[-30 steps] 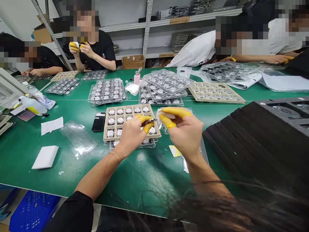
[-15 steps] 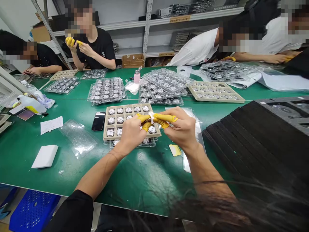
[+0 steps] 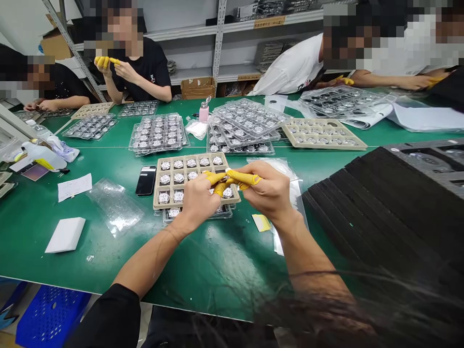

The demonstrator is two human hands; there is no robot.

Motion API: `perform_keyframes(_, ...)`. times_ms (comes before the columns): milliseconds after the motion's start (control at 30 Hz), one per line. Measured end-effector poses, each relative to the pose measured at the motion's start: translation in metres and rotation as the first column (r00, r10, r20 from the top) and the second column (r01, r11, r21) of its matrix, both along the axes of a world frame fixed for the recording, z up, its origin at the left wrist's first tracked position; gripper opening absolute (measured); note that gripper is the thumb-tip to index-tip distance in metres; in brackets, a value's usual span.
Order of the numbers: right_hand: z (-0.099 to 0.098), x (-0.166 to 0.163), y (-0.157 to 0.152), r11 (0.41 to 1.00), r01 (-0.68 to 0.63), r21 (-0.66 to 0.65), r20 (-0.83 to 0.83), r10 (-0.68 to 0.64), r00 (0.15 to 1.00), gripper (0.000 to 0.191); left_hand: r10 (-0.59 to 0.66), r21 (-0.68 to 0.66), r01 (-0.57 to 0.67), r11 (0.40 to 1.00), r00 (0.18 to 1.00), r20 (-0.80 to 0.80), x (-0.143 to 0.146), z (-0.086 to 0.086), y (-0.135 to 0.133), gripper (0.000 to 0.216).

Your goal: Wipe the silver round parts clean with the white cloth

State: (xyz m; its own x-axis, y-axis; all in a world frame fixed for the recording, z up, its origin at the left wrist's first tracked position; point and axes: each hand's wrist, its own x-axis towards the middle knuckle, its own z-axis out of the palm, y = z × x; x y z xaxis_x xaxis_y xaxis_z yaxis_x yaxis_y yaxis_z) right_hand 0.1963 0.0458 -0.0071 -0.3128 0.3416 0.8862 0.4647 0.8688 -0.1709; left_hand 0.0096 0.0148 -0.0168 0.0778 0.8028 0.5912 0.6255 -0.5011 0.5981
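Green matting covers a long shared tabletop (image 3: 217,261) backed by grey shelving. Over its near middle the left hand (image 3: 197,200) pinches a small round part (image 3: 225,180) between yellow-capped fingertips. The right hand (image 3: 271,191) grips a scrap of white wipe (image 3: 228,170).

A second ago the two hands were apart, the wipe lifted clear at 3 o'clock of the part. Now they are together, fingertips touching, the wipe pressed on the part. That reads as the piece being under the cloth rather than merely held.

Both hang just above one beige tray (image 3: 158,193). Five round pieces show across its far row and three in each of the next two rows. The remaining pockets are hidden by the hands.

One clear tray (image 3: 170,216) peeks out beneath the beige one. One black phone (image 3: 145,180) lies at 9 o'clock. One yellow slip (image 3: 261,223) lies at 5 o'clock. One white block (image 3: 65,235) and one paper note (image 3: 74,187) lie farther out at 9. A black foam slab (image 3: 380,203) fills 3 o'clock.

At 12 o'clock stands one pink bottle (image 3: 204,111) among stacked clear trays. Two more beige trays lie farther off. Four co-workers sit along the far edge.
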Motion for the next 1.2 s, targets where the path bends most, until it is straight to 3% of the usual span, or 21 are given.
perform_keyframes(100, 0.002, 0.002, -0.001, 0.999, 0.039, -0.022, 0.01, -0.039, 0.999, 0.052, -0.003, 0.034, 0.001, 0.999, 0.999, 0.037, 0.001, -0.002, 0.0, 0.027)
perform_keyframes(300, 0.001, -0.009, -0.004, 0.994, -0.014, 0.112, 0.013, 0.013, 1.0, 0.05, 0.004, 0.119, 0.0, 0.993, 1.0, -0.03, -0.002, 0.001, -0.001, 0.027)
perform_keyframes(433, -0.001, -0.006, -0.002, 0.999, -0.011, -0.035, -0.144, 0.006, 0.99, 0.048, -0.022, 0.186, 0.0, 0.983, 0.993, 0.119, 0.0, 0.006, -0.003, 0.027)
perform_keyframes(567, -0.001, -0.006, -0.003, 0.992, 0.012, -0.126, -0.193, -0.036, 0.981, 0.031, -0.023, 0.207, -0.024, 0.978, 0.974, 0.224, 0.001, 0.007, -0.004, 0.026)
perform_keyframes(667, 0.002, -0.009, -0.007, 0.981, 0.145, -0.132, -0.072, -0.155, 0.985, 0.025, -0.042, 0.161, -0.001, 0.987, 0.964, 0.262, 0.0, 0.004, -0.002, 0.025)
perform_keyframes(733, 0.006, -0.008, -0.009, 0.96, 0.188, -0.205, -0.04, -0.2, 0.979, 0.02, -0.072, 0.065, 0.051, 0.997, 0.93, 0.361, 0.0, 0.003, 0.003, 0.019)
perform_keyframes(800, 0.009, -0.006, -0.008, 0.929, 0.13, -0.346, -0.162, -0.196, 0.967, 0.012, -0.084, -0.076, 0.148, 0.986, 0.837, 0.541, -0.001, 0.004, 0.007, 0.013)
perform_keyframes(867, 0.012, -0.004, -0.006, 0.885, 0.02, -0.465, -0.356, -0.207, 0.911, 0.01, -0.064, -0.187, 0.269, 0.945, 0.712, 0.7, -0.001, 0.006, 0.011, 0.023)
perform_keyframes(967, 0.01, -0.006, -0.003, 0.871, -0.054, -0.489, -0.483, -0.219, 0.848, 0.015, -0.063, -0.239, 0.41, 0.88, 0.601, 0.797, 0.0, 0.011, 0.011, 0.038)
perform_keyframes(1067, 0.004, -0.016, -0.007, 0.894, -0.076, -0.442, -0.453, -0.149, 0.879, 0.015, -0.086, -0.25, 0.465, 0.849, 0.589, 0.804, 0.003, 0.013, 0.008, 0.044)
perform_keyframes(1200, -0.002, -0.026, -0.012, 0.866, -0.176, -0.469, -0.487, -0.087, 0.869, 0.012, -0.137, -0.232, 0.425, 0.875, 0.677, 0.723, 0.003, 0.012, 0.006, 0.042)
